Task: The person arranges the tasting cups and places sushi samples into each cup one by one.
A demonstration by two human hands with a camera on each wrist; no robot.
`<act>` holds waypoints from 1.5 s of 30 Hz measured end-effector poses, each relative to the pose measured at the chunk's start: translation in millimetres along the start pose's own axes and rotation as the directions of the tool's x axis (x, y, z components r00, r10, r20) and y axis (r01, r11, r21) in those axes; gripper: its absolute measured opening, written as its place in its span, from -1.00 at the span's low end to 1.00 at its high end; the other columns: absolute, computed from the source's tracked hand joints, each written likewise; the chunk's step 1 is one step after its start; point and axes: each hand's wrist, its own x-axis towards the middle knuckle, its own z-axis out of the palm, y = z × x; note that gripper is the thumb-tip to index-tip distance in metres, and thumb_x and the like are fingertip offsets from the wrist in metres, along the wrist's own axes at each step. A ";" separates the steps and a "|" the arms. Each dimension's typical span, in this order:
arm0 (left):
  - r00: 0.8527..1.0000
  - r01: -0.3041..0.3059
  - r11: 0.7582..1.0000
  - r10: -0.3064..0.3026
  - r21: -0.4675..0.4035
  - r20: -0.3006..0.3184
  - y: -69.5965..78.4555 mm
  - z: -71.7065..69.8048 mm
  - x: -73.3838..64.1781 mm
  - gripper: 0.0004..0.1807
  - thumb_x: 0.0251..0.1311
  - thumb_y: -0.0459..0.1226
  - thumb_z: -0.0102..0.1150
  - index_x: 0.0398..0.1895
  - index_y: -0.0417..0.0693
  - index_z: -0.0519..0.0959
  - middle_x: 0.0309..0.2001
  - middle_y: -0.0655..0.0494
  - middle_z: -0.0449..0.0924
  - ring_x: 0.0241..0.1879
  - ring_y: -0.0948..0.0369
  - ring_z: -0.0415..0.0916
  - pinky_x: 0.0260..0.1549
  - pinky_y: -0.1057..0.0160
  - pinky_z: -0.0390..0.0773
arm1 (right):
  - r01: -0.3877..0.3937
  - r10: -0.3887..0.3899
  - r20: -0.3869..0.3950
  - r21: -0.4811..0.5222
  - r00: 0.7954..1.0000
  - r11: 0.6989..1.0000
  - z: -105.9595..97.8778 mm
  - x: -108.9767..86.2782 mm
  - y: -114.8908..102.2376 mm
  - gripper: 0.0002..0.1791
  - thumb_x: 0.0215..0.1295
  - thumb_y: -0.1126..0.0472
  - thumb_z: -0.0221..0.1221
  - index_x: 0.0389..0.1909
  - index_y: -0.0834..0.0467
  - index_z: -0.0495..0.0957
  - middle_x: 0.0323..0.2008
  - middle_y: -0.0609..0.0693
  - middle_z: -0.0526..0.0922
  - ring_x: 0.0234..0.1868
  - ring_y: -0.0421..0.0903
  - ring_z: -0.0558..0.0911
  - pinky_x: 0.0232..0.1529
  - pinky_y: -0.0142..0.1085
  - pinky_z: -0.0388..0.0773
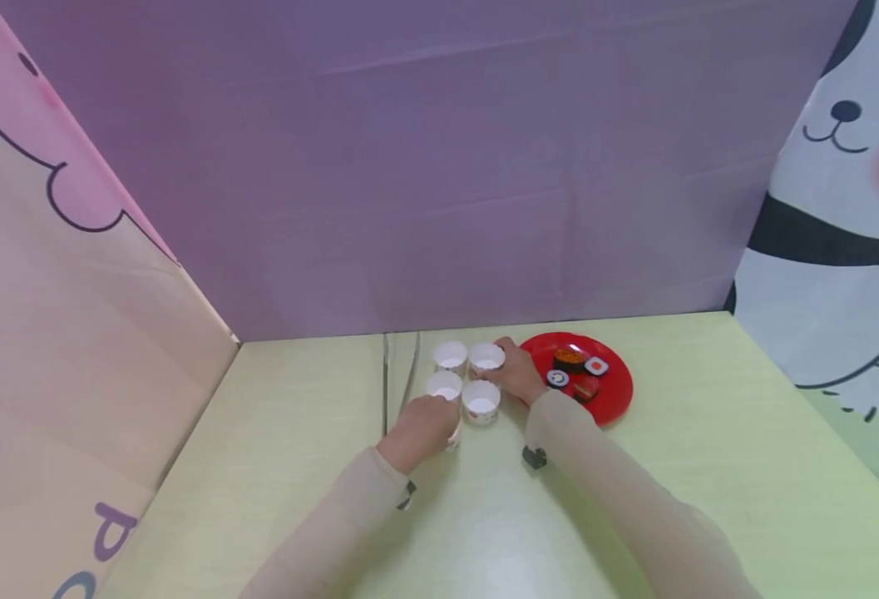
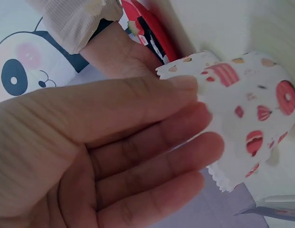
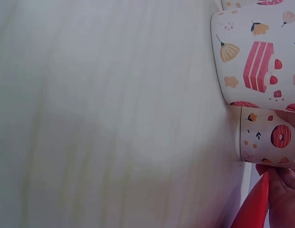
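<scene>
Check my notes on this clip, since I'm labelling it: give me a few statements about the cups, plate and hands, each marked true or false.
1. Four paper cups stand clustered on the table. True.
2. The red plate lies to the left of the cups. False: it lies to their right.
3. The plate holds sushi pieces. True.
4. The left hand rests on the plate. False: it is at the near-left cup, fingers against its printed side.
5. The right hand is at the far-right cup, beside the plate. True.
6. The cups are plain white outside. False: they carry cake and donut prints.
</scene>
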 end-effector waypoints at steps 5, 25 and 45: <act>1.000 -0.009 1.000 0.009 -0.023 0.027 -3.1 -7.0 5.4 -0.85 -0.08 -0.32 0.38 -0.58 -0.05 0.55 -0.57 0.15 0.53 -0.57 0.23 0.43 -0.59 0.36 0.44 | -0.004 0.004 0.005 0.002 1.000 1.000 0.2 0.2 1.5 -0.31 0.13 0.10 0.31 0.21 0.18 0.23 0.12 0.17 0.46 0.06 0.10 0.45 0.19 0.01 0.37; 0.997 -0.060 0.986 0.053 -0.157 -0.048 -12.2 -27.9 69.3 -0.91 0.05 -0.43 0.26 -0.46 -0.07 0.69 -0.50 0.16 0.61 -0.49 0.25 0.43 -0.38 0.34 0.48 | 0.080 -0.080 -0.022 -0.014 0.997 0.997 -0.6 1.2 3.1 -0.35 0.08 0.13 0.34 0.14 0.26 0.31 0.03 0.20 0.53 -0.03 0.11 0.48 0.10 -0.06 0.44; 0.999 0.036 0.983 -0.028 -0.177 0.046 -16.9 -25.3 106.2 -0.86 -0.04 -0.36 0.35 -0.34 -0.04 0.70 -0.36 0.18 0.64 -0.32 0.21 0.48 -0.29 0.30 0.51 | 0.106 -0.106 -0.031 -0.010 0.994 0.994 -1.4 -0.4 3.2 -0.42 0.09 0.21 0.34 0.09 0.25 0.33 0.01 0.18 0.53 -0.03 0.11 0.47 0.12 -0.05 0.43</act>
